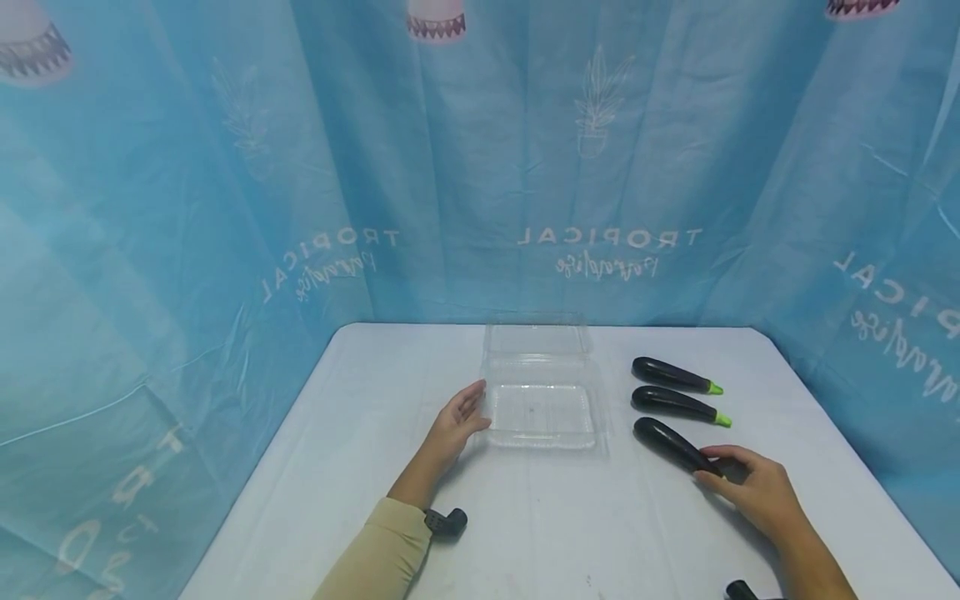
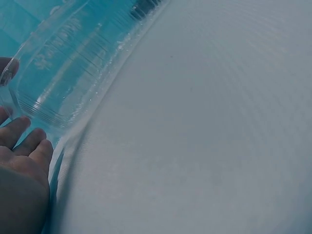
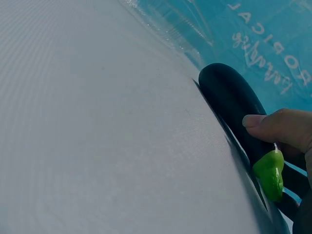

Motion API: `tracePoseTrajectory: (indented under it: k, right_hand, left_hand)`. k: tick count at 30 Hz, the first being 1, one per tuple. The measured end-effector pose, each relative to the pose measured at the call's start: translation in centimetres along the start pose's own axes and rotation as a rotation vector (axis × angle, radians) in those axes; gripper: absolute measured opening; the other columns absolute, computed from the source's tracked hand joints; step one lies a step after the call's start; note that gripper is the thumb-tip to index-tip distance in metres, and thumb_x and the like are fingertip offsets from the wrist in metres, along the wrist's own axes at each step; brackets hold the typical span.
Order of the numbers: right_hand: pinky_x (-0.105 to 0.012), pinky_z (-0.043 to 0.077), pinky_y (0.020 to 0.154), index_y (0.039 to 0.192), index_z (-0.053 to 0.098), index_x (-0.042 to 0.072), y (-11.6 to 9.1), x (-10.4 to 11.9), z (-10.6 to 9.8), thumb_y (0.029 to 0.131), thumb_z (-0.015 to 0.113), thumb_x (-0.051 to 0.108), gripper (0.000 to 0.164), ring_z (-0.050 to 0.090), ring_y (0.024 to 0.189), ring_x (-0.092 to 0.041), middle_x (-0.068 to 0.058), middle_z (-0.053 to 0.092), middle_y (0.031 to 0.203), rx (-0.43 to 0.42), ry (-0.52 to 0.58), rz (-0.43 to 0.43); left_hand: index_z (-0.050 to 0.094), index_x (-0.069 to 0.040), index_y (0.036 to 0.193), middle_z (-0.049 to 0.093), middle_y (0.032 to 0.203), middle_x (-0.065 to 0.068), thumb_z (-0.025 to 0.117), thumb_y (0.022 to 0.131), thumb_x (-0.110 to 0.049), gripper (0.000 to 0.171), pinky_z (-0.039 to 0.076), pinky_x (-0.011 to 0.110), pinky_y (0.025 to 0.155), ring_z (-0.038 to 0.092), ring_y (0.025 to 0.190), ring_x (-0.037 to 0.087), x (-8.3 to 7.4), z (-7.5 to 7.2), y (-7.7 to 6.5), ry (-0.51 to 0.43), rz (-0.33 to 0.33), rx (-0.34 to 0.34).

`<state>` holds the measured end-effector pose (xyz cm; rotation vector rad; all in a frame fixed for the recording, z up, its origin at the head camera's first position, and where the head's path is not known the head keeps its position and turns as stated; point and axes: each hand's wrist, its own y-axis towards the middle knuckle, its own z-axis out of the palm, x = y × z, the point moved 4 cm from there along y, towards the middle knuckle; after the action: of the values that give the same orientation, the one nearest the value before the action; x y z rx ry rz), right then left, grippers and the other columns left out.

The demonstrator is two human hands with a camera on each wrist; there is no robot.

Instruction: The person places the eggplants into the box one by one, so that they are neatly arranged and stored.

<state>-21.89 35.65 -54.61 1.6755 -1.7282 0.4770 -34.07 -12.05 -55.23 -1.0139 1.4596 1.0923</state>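
A clear plastic clamshell box (image 1: 542, 410) lies with its lid (image 1: 537, 340) folded back on the white table. My left hand (image 1: 456, 423) is at the box's left edge, thumb and fingers spread and relaxed; in the left wrist view the thumb (image 2: 9, 67) meets the box's rim. With thumb and fingers, my right hand (image 1: 757, 490) pinches the nearest dark eggplant (image 1: 670, 443) near its stem end. The right wrist view shows its green cap (image 3: 269, 175) below the thumb, the eggplant lying along the table. Some right fingers are hidden behind it.
Two more eggplants, a middle one (image 1: 675, 403) and a far one (image 1: 671, 374), lie beyond the held one, right of the box. A blue printed curtain (image 1: 465, 167) surrounds the back and sides of the white table (image 1: 570, 525).
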Motion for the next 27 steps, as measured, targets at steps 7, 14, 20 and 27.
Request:
tracePoseTrajectory:
  k: [7,14,20,27]
  right_hand:
    - [-0.067,0.048,0.097,0.121,0.078,0.008,-0.17,0.18,-0.19,0.085,0.091,0.033,0.046,0.063,0.116,-0.045,-0.013,0.077,0.109,-0.088,0.007,-0.011]
    - [-0.066,0.049,0.098,0.118,0.079,0.006,-0.16,0.55,-0.41,0.086,0.090,0.029,0.041,0.065,0.116,-0.042,-0.012,0.078,0.106,-0.133,0.026,0.002]
    - [-0.046,0.055,0.096,0.119,0.080,0.010,-0.22,0.75,-0.46,0.087,0.089,0.036,0.042,0.062,0.104,-0.003,-0.006,0.079,0.107,-0.143,0.016,0.032]
    - [-0.054,0.055,0.099,0.121,0.078,0.007,0.01,0.89,-0.50,0.090,0.086,0.034,0.042,0.052,0.100,0.017,-0.010,0.077,0.112,-0.161,0.057,0.024]
  left_hand:
    - [0.046,-0.008,0.157,0.042,0.164,0.003,0.074,0.094,-0.005,0.069,0.032,0.034,0.121,0.034,0.152,0.023,0.18,0.01,-0.04,-0.026,-0.001,0.001]
    - [0.047,-0.009,0.157,0.043,0.163,0.003,0.074,0.093,-0.003,0.070,0.032,0.032,0.121,0.034,0.152,0.022,-0.12,0.13,-0.07,-0.016,0.007,-0.006]
    - [0.045,-0.006,0.158,0.042,0.164,0.005,0.072,0.093,-0.002,0.070,0.032,0.034,0.121,0.034,0.152,0.025,-0.20,0.14,-0.10,-0.011,0.013,-0.008]
    - [0.043,-0.007,0.159,0.041,0.164,0.004,0.071,0.094,-0.002,0.070,0.033,0.032,0.121,0.035,0.152,0.024,-0.23,-0.01,-0.06,-0.017,0.008,-0.004]
